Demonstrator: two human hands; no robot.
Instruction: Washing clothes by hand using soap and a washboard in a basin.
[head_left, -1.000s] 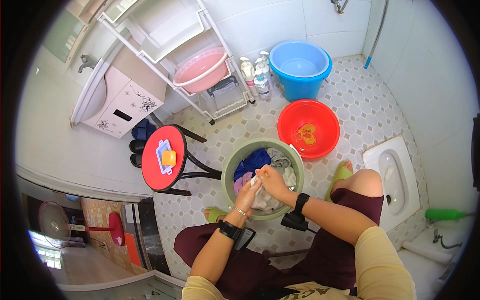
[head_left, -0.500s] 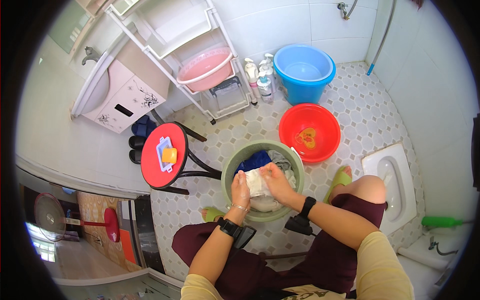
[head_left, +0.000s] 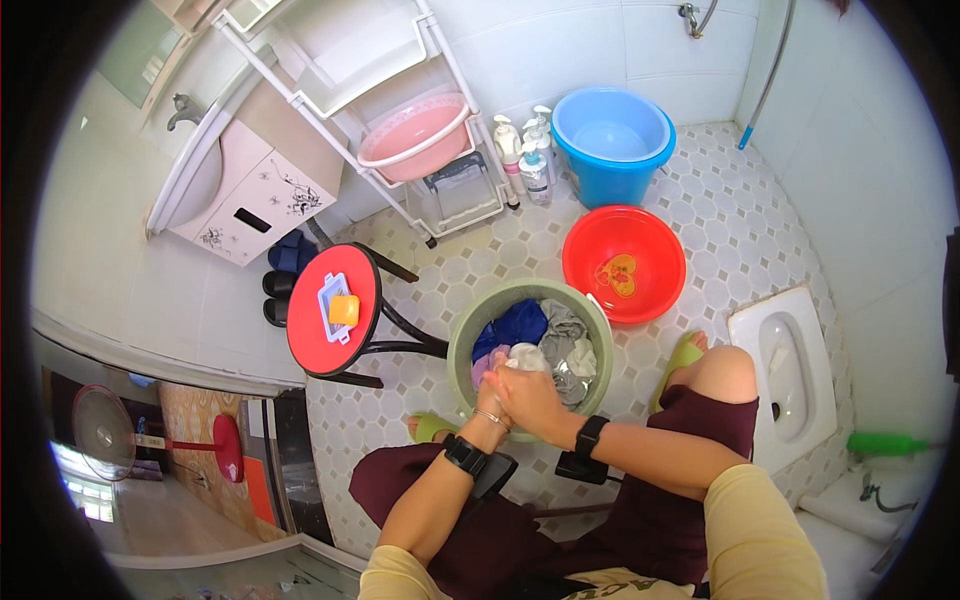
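Both hands meet over the green basin on the tiled floor. The right hand and left hand are pressed together, closed on a white cloth above the soaked clothes. A red basin sits just beside it, a red stool to the left.

1 head fisheye, looking steeply down, near hands

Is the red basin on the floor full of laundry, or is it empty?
Empty of laundry: the red basin shows its bare bottom with a heart-shaped mark. The clothes lie in the green basin beside it. Water cannot be told.
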